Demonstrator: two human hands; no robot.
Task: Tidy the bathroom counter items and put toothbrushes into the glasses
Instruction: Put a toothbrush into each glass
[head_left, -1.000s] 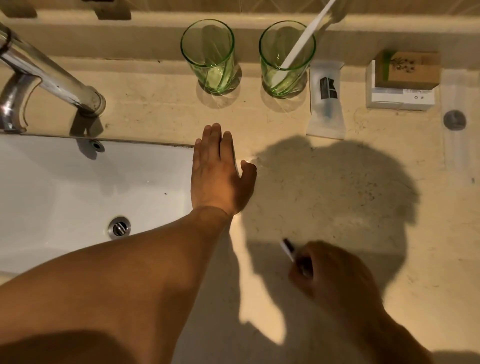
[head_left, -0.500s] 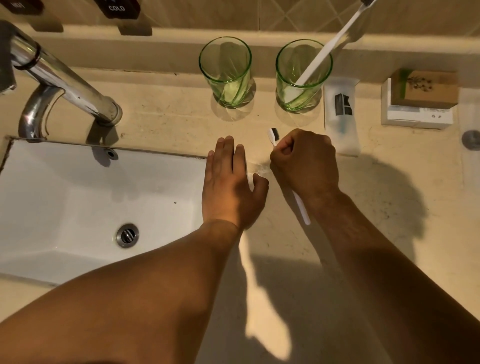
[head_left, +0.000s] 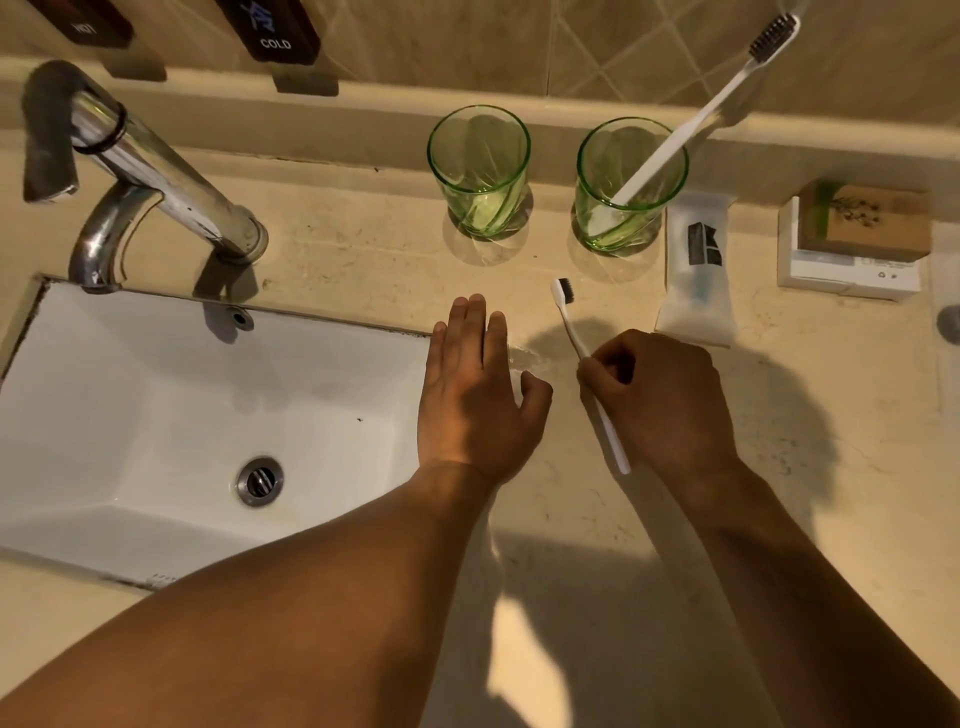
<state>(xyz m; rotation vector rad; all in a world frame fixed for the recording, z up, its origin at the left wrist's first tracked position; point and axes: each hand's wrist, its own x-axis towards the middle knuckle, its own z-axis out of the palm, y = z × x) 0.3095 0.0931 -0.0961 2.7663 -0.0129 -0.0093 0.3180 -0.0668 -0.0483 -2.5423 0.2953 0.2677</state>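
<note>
Two green glasses stand at the back of the counter. The left glass (head_left: 479, 171) holds nothing. In the right glass (head_left: 631, 184) leans a white toothbrush (head_left: 691, 122) with its dark bristles up. My right hand (head_left: 662, 402) is shut on a second white toothbrush (head_left: 569, 325), head pointing up and away, below and between the glasses. My left hand (head_left: 475, 389) lies flat on the counter by the sink's right edge, fingers together, holding nothing.
A white sink (head_left: 156, 415) with a chrome tap (head_left: 156, 171) fills the left. A white sachet (head_left: 696, 275) lies right of the glasses. Further right a brown soap box (head_left: 862, 223) rests on a white box. HOT and COLD labels hang on the tiled wall.
My right hand lifted the second toothbrush from the near counter towards the glasses, and the brush head now sticks out further. My left hand stayed flat in place.
</note>
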